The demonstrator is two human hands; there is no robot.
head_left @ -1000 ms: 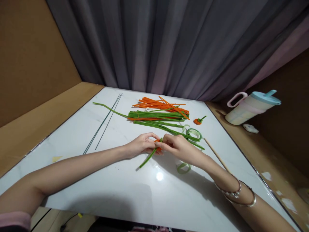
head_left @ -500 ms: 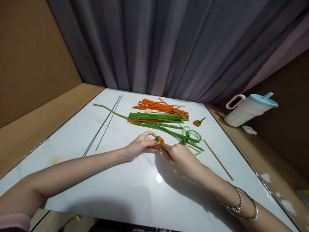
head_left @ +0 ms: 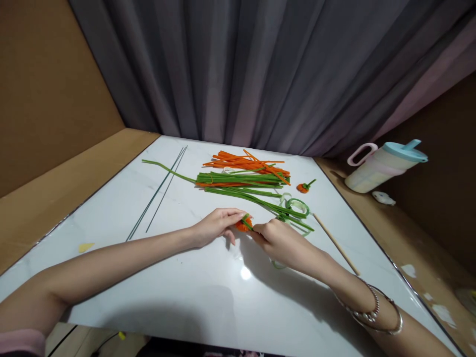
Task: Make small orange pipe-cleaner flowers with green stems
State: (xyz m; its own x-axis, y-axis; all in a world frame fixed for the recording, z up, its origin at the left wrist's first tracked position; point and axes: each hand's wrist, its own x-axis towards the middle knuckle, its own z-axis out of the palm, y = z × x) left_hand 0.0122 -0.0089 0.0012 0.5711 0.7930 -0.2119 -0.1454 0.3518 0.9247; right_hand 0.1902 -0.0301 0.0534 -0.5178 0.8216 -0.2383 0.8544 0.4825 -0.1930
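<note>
A small orange pipe-cleaner pumpkin [head_left: 243, 226] with a green top is held above the white table. My left hand [head_left: 217, 225] pinches it from the left with thumb and fingers. From the right, my right hand [head_left: 277, 238] pinches the green pipe-cleaner stem [head_left: 248, 224] at its end. Just beyond my hands lie loose green pipe cleaners [head_left: 253, 197] and a tied green bundle [head_left: 238, 179]. A second orange pumpkin [head_left: 303, 188] with a green stem rests farther back on the right.
Orange pipe cleaners [head_left: 241, 161] lie at the back. Green tape [head_left: 298, 208] and a wooden stick [head_left: 336, 244] are to the right, thin dark wires [head_left: 158, 193] to the left. A tumbler [head_left: 381, 168] stands beyond the table's right edge. A yellow scrap [head_left: 86, 247] lies at left.
My left fingers have shifted their grip, with the thumb side now over the pumpkin's top and a finger dropped below. The pumpkin has tilted slightly. My right hand keeps its pinch.
</note>
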